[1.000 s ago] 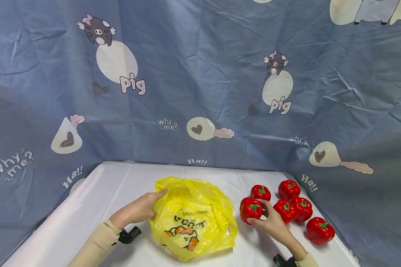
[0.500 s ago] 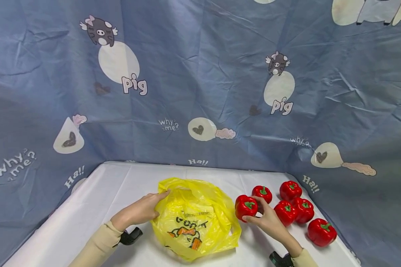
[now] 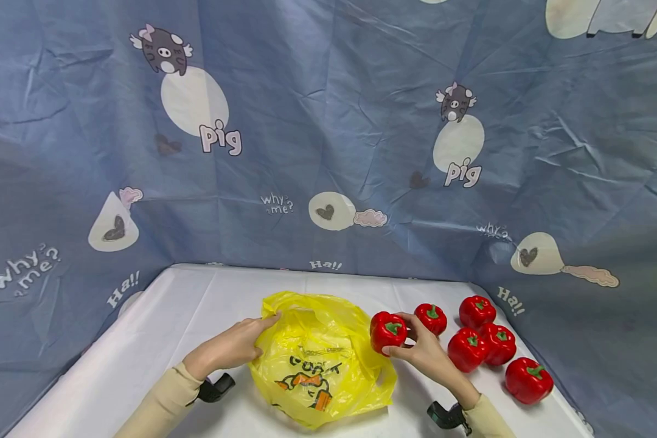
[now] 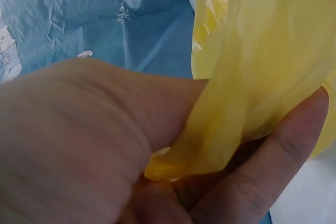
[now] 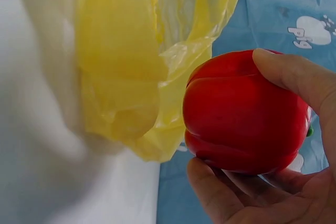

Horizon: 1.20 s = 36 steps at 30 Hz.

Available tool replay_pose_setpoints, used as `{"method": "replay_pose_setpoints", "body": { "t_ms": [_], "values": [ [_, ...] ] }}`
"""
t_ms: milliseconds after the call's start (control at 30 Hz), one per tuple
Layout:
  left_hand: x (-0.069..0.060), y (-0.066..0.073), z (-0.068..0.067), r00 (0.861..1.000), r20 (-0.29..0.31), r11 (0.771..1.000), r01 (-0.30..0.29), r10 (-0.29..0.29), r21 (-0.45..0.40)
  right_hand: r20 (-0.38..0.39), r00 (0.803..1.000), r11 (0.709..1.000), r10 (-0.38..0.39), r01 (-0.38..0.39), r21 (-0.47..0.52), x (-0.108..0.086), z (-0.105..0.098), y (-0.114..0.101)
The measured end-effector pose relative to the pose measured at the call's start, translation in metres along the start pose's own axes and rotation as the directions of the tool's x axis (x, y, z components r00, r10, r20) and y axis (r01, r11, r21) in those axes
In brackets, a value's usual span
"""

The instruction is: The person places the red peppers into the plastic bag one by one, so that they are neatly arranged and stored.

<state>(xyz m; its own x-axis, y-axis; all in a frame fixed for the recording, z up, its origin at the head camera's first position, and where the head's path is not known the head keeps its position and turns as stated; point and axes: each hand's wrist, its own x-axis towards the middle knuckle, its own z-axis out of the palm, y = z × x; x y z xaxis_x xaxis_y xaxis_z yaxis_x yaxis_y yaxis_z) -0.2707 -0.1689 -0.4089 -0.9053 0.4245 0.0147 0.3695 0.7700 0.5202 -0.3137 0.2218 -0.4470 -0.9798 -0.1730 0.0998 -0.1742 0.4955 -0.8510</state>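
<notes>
A yellow plastic bag (image 3: 317,365) with a printed cartoon lies on the table, its mouth spread toward the far side. At its left rim my left hand (image 3: 232,347) grips the film, and the left wrist view shows the yellow edge (image 4: 215,129) between thumb and fingers. My right hand (image 3: 429,356) holds a red bell pepper (image 3: 387,331) between thumb and fingers, beside the bag's right rim. In the right wrist view the pepper (image 5: 241,114) is in front of the bag (image 5: 121,66), its green stem mostly hidden.
Several red bell peppers (image 3: 468,350) stand on the right of the white table (image 3: 224,289); one pepper (image 3: 431,319) is just behind my right hand, another (image 3: 528,380) near the right edge. A blue printed curtain (image 3: 328,152) rises behind and along the sides.
My right hand has carried the held bell pepper leftward, from beside the other peppers to the bag's right rim. My left hand keeps its grip on the bag's left edge.
</notes>
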Motion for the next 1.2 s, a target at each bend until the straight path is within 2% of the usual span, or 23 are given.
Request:
{"method": "replay_pose_setpoints", "body": {
  "t_ms": [267, 500, 667, 833, 967, 1200],
  "values": [
    [-0.001, -0.001, -0.001, 1.000, 0.009, 1.000, -0.012, 0.012, 0.002, 0.015, 0.999, 0.999, -0.034, 0.034, 0.023, 0.009, 0.010, -0.010],
    [-0.001, -0.002, -0.001, 0.999, 0.013, 0.999, -0.033, 0.033, 0.008, 0.071, 0.994, 0.996, -0.085, 0.084, 0.018, 0.017, 0.021, -0.018],
    [0.000, -0.002, -0.001, 1.000, 0.015, 1.000, -0.026, 0.026, 0.011, 0.115, 0.985, 0.991, -0.131, 0.126, 0.045, 0.024, 0.033, -0.024],
    [0.000, -0.004, 0.001, 0.999, -0.005, 0.998, -0.050, 0.050, 0.029, 0.152, 0.970, 0.982, -0.189, 0.182, 0.056, 0.027, 0.044, -0.036],
    [0.000, -0.003, 0.001, 0.998, -0.003, 0.997, -0.062, 0.062, 0.037, 0.187, 0.956, 0.973, -0.228, 0.217, 0.079, 0.033, 0.053, -0.036],
    [0.000, -0.001, 0.003, 0.998, 0.007, 0.997, -0.063, 0.063, 0.036, 0.213, 0.948, 0.971, -0.237, 0.233, 0.044, 0.033, 0.069, -0.047]
  ]
}}
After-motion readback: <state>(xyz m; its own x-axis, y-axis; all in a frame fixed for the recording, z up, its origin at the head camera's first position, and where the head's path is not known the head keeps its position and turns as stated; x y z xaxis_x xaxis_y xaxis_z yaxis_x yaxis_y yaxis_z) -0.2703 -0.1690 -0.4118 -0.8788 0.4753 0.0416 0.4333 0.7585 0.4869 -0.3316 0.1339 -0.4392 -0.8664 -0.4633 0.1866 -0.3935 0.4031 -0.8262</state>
